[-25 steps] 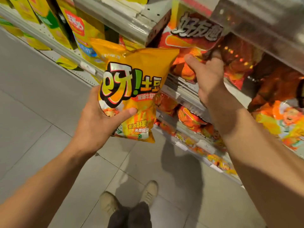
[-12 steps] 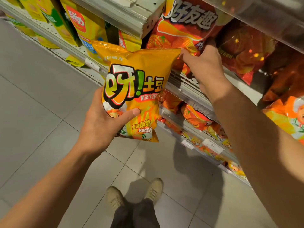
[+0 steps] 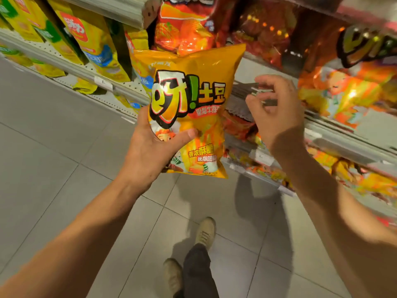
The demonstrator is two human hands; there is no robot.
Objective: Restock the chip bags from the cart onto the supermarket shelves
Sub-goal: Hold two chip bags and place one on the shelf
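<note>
An orange-yellow chip bag (image 3: 193,104) with big printed characters stands upright in my left hand (image 3: 150,151), which grips its lower left part with the thumb across the front. My right hand (image 3: 277,110) hovers just right of the bag in front of the shelf edge (image 3: 335,136), fingers loosely curled and holding nothing. Behind the bag, red-orange chip bags (image 3: 184,29) stand on the shelf. More orange bags (image 3: 348,91) fill the shelf to the right.
Yellow and green bags (image 3: 90,39) line the shelf on the left. Lower shelves (image 3: 268,168) hold more orange packs with price tags on the rails. Grey floor tiles (image 3: 53,158) spread to the left and below, with my shoes (image 3: 205,232) on them.
My right hand has let go of the red-orange bags on the shelf and drawn back toward me. My left hand has lifted the held bag slightly up and to the right.
</note>
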